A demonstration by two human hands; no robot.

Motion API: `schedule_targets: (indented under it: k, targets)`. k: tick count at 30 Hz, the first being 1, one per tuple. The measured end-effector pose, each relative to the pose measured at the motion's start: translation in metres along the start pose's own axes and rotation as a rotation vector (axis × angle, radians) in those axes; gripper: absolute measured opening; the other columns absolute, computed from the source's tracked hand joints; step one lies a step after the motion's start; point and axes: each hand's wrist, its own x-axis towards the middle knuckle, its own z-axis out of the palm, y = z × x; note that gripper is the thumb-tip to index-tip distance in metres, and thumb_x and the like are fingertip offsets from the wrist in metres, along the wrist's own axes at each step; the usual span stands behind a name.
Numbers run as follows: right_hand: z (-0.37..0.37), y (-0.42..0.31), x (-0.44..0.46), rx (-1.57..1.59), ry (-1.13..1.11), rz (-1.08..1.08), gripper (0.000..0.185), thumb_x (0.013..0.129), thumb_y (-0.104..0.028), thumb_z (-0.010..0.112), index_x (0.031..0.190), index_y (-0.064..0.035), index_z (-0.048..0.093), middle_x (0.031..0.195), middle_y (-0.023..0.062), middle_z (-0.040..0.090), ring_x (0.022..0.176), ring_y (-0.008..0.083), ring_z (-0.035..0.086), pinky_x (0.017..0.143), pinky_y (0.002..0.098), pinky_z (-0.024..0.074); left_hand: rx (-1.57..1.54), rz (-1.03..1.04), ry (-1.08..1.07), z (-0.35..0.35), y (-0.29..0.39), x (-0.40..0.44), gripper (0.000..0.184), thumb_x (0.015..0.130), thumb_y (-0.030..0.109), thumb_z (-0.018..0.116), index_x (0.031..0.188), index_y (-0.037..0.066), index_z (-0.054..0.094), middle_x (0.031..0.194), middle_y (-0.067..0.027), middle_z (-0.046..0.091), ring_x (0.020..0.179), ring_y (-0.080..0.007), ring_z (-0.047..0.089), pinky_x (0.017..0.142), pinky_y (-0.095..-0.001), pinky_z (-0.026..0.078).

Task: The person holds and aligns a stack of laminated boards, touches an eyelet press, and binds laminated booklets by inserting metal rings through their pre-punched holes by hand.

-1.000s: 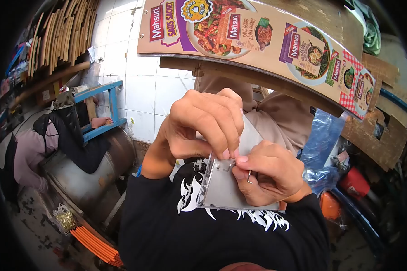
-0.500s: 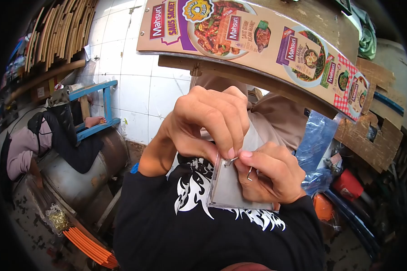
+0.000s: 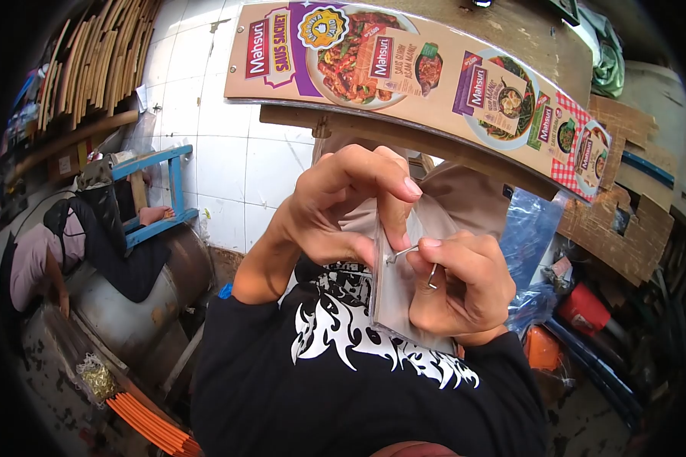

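My left hand (image 3: 343, 202) grips the edge of a thin grey panel (image 3: 396, 305) near its corner, thumb on the outer side and a fingertip on the face. My right hand (image 3: 469, 286) pinches a thin bent metal wire piece (image 3: 407, 252) between thumb and index finger. One end of the wire meets a small fitting on the panel near its left edge. The other bent end sticks out below my right fingers. The panel stands tilted against the black shirt, and my right hand hides part of it.
A printed food banner board (image 3: 343, 68) lies on a wooden table ahead. Another person (image 3: 46, 251) sits at the left beside a metal drum (image 3: 137, 282) and a blue frame (image 3: 179, 183). Orange strips (image 3: 149, 423) are at the lower left. Clear plastic (image 3: 530, 228) and a red container (image 3: 585, 310) lie right.
My left index finger has lifted off the wire. My right hand has moved slightly right with the wire, which now shows more of its length. The panel has turned more edge-on.
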Motion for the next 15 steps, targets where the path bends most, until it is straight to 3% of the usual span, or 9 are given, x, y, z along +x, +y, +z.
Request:
schedule_targets:
  k: [2,4,7,9,15]
  targets:
    - [-0.004,0.008,-0.011,0.009,0.091,0.048,0.028,0.077,0.010,0.067,0.101,-0.0019,0.059,0.081,0.0079,0.063,0.056,0.0134,0.058,0.049,0.0236,0.0466,-0.024,0.008,-0.003,0.000,0.005,-0.002,0.061,0.080,0.028,0.075,0.121,-0.007,0.045,0.075,-0.0090,0.066,0.067,-0.0147,0.056,0.067,-0.0285,0.041]
    - [-0.011,0.018,-0.003,0.198,0.578,0.285,0.021,0.083,0.006,0.064,0.102,0.0014,0.056,0.085,0.0108,0.060,0.057,0.0105,0.056,0.048,0.0222,0.0447,-0.059,-0.005,0.021,-0.003,0.008,-0.008,0.061,0.080,0.028,0.075,0.120,-0.008,0.045,0.075,-0.0097,0.066,0.067,-0.0155,0.056,0.066,-0.0285,0.042]
    - [-0.006,0.015,-0.008,0.242,0.473,0.190,0.018,0.087,0.002,0.063,0.103,0.0040,0.055,0.085,0.0120,0.057,0.060,0.0091,0.056,0.049,0.0207,0.0446,-0.082,-0.062,0.106,-0.007,0.011,-0.013,0.057,0.080,0.028,0.075,0.116,-0.008,0.050,0.075,-0.0095,0.067,0.067,-0.0163,0.057,0.067,-0.0298,0.042]
    - [-0.003,0.014,-0.008,0.276,0.334,0.265,0.020,0.084,0.004,0.066,0.102,0.0050,0.057,0.083,0.0125,0.059,0.060,0.0096,0.057,0.050,0.0202,0.0444,0.060,-0.031,-0.081,-0.018,0.012,-0.006,0.042,0.079,0.029,0.075,0.103,-0.003,0.060,0.079,-0.0077,0.068,0.069,-0.0182,0.059,0.068,-0.0323,0.043]
    - [0.004,0.009,-0.007,0.291,0.046,0.219,0.024,0.076,0.006,0.073,0.098,0.0039,0.064,0.077,0.0104,0.064,0.059,0.0105,0.057,0.051,0.0203,0.0436,0.056,-0.128,-0.134,-0.023,0.021,0.000,0.024,0.079,0.024,0.075,0.088,0.005,0.064,0.079,-0.0075,0.069,0.071,-0.0213,0.061,0.072,-0.0359,0.041]
